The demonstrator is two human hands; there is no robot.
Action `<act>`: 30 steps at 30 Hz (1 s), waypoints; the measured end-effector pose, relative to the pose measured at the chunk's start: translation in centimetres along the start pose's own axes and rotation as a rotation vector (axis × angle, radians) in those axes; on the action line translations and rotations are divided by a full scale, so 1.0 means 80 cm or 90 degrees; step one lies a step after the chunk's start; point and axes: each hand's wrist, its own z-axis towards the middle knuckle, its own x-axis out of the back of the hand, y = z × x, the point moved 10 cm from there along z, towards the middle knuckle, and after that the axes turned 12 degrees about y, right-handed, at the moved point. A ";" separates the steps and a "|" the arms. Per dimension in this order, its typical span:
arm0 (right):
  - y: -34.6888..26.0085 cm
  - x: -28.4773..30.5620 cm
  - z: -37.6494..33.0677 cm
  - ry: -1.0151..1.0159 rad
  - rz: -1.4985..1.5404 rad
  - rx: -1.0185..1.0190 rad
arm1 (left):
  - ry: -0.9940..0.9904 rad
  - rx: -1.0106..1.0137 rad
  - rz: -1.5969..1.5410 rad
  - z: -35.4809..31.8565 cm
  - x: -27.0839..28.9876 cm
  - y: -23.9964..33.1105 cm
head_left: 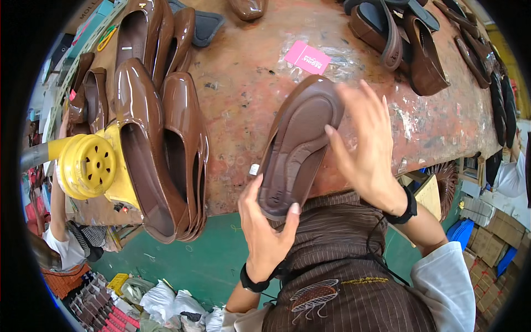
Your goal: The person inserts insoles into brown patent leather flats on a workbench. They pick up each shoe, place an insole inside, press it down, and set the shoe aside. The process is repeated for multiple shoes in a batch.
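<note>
In front of me a glossy brown shoe is tilted toe-up, and a padded brown insole [301, 130] lies over it, covering most of its inside. My left hand [268, 235] grips the shoe and insole at the heel end, thumb on one side and fingers on the other. Beside the toe half is my right hand [365, 138], fingers stretched and apart, slightly blurred at the tips. Its thumb tip is close to the insole's edge; I cannot tell whether it touches.
Several nested glossy brown shoes [135, 94] stand at the left of the worn table [238, 61], next to a yellow round fixture [91, 166]. A pink card [308, 57] lies at the back. More brown shoes and insoles [376, 33] sit at the far right. Other people's arms show at both sides.
</note>
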 end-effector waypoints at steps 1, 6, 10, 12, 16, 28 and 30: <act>0.019 -0.001 0.005 0.001 0.090 -0.118 | -0.006 -0.001 0.004 0.010 -0.001 0.011; 0.040 -0.002 0.037 0.041 0.413 -0.302 | -0.191 0.020 0.164 0.082 -0.050 0.029; -0.007 0.008 0.029 -0.116 0.392 -0.255 | -0.239 0.062 0.127 0.124 -0.076 0.008; -0.046 0.022 0.002 -0.113 0.313 -0.089 | -0.165 0.059 0.112 0.127 -0.077 -0.002; -0.058 -0.005 -0.041 -0.147 0.154 -0.029 | -0.117 0.052 0.170 0.122 -0.081 0.002; -0.033 -0.086 0.029 -0.209 0.106 0.004 | -0.072 -0.163 -0.093 0.002 -0.072 0.034; -0.045 -0.065 0.003 -0.111 -0.062 0.047 | 0.006 -0.212 -0.029 0.004 -0.075 0.031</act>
